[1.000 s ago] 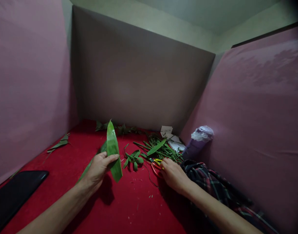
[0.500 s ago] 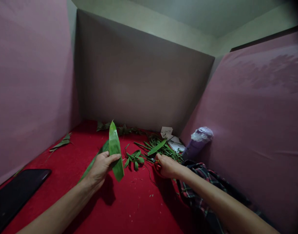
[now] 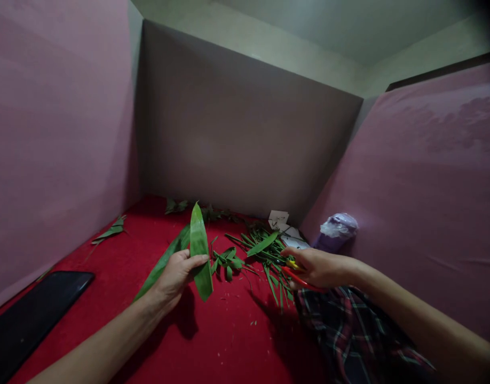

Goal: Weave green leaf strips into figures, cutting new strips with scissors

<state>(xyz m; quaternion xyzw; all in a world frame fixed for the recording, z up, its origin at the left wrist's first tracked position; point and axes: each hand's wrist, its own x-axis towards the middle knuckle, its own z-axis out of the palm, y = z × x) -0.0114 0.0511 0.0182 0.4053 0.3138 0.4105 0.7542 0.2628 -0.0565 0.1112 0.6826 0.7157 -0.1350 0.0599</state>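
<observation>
My left hand (image 3: 180,273) pinches a broad green leaf (image 3: 200,240) upright between thumb and fingers. Another long leaf (image 3: 163,265) slants down behind that hand, and I cannot tell whether it is held too. My right hand (image 3: 323,266) is closed around scissors with red and yellow handles (image 3: 297,272); the blades are mostly hidden. Below and beyond it lies a heap of green stems (image 3: 275,261) with a single leaf (image 3: 263,244) on top. A small leafy sprig (image 3: 228,261) lies between my hands.
On the red cloth (image 3: 229,341) are a black flat device (image 3: 45,314) at left and a folded leaf (image 3: 112,230). White papers (image 3: 295,237) and a purple roll in plastic (image 3: 337,229) stand at back right, near plaid fabric (image 3: 349,330). Pink and grey walls enclose the sides.
My right hand has moved right, off the near edge of the stem heap, bringing the scissors' handles into sight. My left hand still holds the leaf. The view has shifted slightly.
</observation>
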